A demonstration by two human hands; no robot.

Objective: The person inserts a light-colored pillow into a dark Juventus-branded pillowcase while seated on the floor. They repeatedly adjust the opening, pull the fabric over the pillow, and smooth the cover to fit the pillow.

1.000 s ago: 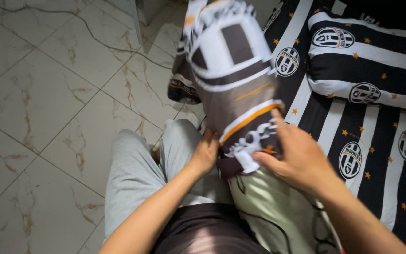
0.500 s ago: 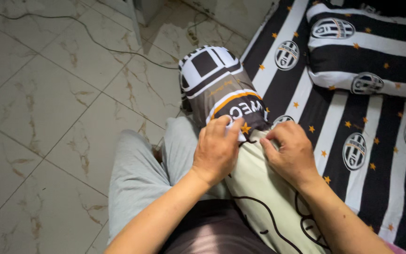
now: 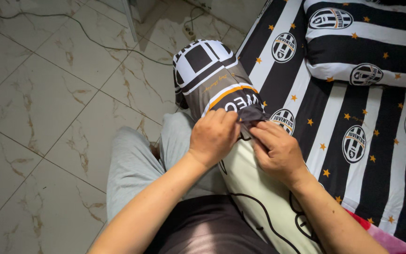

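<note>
A long bolster pillow, pale green with black line drawings, lies across my lap and leans out over the floor. Its far end is covered by a striped black, white and grey pillowcase with an orange band. My left hand grips the open hem of that pillowcase on the left side. My right hand pinches the same hem on the right, where a dark fold of cloth sticks up between my fingers. Both hands sit side by side on the pillow.
A bed with a black-and-white striped sheet with round crests and orange stars fills the right. A matching pillow lies at its top. Marble-patterned floor tiles lie to the left, with a black cable and a socket strip.
The pillow's covered end has dropped from near the camera to lower over the floor. Both hands have come together on the pillowcase hem, now bunched between my fingers.
</note>
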